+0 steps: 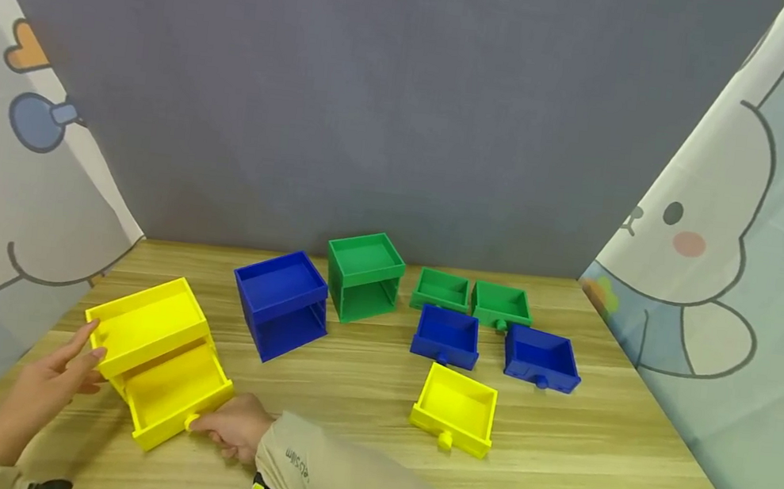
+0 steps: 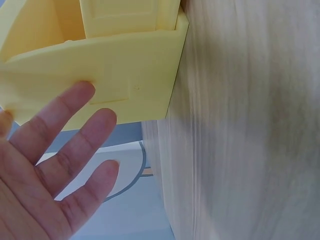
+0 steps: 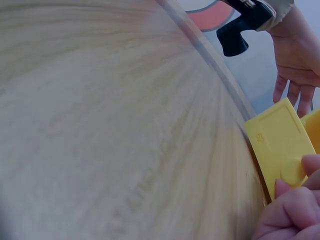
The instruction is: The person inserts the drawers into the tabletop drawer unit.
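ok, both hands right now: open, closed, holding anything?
Left hand: open, touching the yellow cabinet.
Right hand: closed, pinching the knob on that cabinet's drawer.

On the desk [image 1: 597, 473], the left hand [image 1: 55, 380] touches the left side of a yellow cabinet [image 1: 150, 323] while the right hand [image 1: 234, 425] pinches the knob [image 1: 191, 421] of its jutting drawer [image 1: 168, 423], with blue [image 1: 281, 289] and green cabinets [image 1: 365, 259] standing behind.

head: forward-down | wrists: close, tilted | head/right share: yellow drawer [image 1: 178, 388]
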The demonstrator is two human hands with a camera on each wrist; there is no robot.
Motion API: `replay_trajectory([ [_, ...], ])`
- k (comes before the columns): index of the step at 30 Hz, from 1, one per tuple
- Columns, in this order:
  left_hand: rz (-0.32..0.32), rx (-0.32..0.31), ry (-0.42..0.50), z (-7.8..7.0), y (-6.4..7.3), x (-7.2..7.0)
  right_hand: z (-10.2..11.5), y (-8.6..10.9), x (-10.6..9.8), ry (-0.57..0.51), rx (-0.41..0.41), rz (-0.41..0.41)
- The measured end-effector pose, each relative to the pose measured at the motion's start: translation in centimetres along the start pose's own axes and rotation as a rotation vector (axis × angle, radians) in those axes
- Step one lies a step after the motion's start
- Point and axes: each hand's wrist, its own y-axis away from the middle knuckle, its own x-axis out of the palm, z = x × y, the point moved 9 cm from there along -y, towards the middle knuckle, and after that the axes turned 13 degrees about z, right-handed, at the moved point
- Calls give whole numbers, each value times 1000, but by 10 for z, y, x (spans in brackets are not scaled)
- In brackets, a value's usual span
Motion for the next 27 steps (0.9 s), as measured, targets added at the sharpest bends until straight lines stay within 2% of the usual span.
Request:
replay_trajectory([
  [6, 14, -26, 11, -1, 1, 2, 0, -4, 5, -1, -23, -29],
  [13, 7, 5, -25, -3, 0, 3, 3, -8, 6, -14, -53, -39],
  [17, 19, -3, 4, -1, 1, 3, 6, -12, 3, 2, -62, -47],
  [27, -7, 1, -8, -1, 2, 1, 13, -12, 4, 63, -42, -94],
])
